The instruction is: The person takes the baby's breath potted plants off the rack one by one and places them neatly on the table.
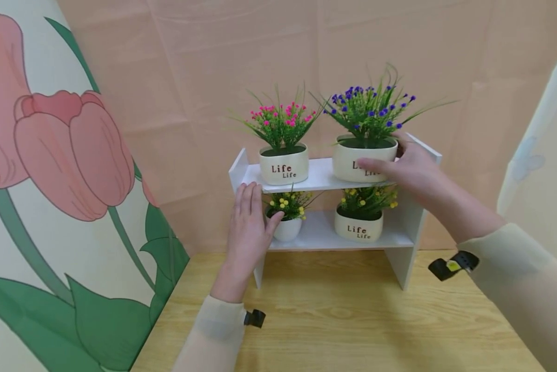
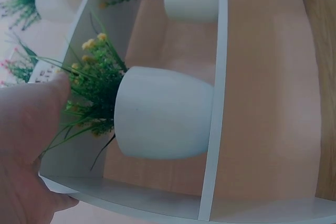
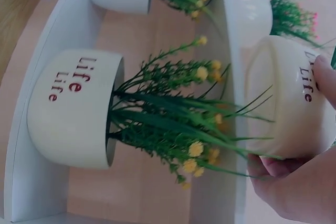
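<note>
My right hand [image 1: 411, 163] grips a white oval flowerpot [image 1: 341, 160] of purple flowers, thumb across its "Life" lettering. Its underside shows in the right wrist view, so the pot [image 3: 262, 98] is off the upper board. On the left, my left hand [image 1: 248, 227] touches the front left corner of the white two-tier shelf [image 1: 322, 175], its fingers straight in the head view. Beside that hand, a pot of pink flowers [image 1: 283, 168] stands on the upper board. Below are a plain white pot with yellow flowers [image 2: 163, 114] and a lettered pot with yellow flowers [image 3: 73, 108].
The shelf stands on a wood-grain table [image 1: 329, 320] against a pink cloth backdrop [image 1: 236, 51]. A wall panel with painted tulips [image 1: 74, 155] rises at the left. A pale curtain-like sheet [image 1: 543, 139] hangs at the right.
</note>
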Available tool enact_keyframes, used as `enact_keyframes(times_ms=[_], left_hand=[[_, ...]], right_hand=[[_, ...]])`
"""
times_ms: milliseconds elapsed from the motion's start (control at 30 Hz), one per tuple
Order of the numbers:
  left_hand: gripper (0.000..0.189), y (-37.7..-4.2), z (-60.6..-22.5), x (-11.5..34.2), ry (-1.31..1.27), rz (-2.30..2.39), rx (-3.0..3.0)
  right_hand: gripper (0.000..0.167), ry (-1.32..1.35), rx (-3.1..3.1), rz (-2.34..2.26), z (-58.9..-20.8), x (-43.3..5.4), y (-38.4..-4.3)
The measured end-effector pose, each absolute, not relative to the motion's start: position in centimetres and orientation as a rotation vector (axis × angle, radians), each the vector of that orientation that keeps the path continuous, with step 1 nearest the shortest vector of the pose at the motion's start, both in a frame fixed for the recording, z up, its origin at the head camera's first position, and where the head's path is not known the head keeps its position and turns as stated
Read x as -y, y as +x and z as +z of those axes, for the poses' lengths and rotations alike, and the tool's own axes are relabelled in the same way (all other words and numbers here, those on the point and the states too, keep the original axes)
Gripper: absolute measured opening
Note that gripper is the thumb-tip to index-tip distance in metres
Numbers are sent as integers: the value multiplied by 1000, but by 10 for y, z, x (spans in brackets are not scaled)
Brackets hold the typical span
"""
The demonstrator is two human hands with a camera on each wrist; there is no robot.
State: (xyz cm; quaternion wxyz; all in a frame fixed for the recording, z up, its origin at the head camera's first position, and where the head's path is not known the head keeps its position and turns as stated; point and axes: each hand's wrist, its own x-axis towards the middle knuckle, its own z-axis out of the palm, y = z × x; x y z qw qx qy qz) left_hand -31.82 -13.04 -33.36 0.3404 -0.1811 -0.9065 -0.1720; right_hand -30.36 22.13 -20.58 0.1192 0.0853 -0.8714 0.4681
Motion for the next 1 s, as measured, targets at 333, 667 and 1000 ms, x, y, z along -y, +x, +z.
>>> enact_keyframes(times_ms=[333, 667, 1000], left_hand=[[84, -319, -333, 130, -483, -449, 2357], [85, -320, -334, 129, -462, -454, 2378], [84, -320, -335, 129, -455, -459, 2376]], right_hand=[[118, 215, 2575, 1349, -207, -221, -277], [95, 302, 2526, 1401, -213, -220, -255], [108, 262, 2573, 1410, -221, -222, -233]])
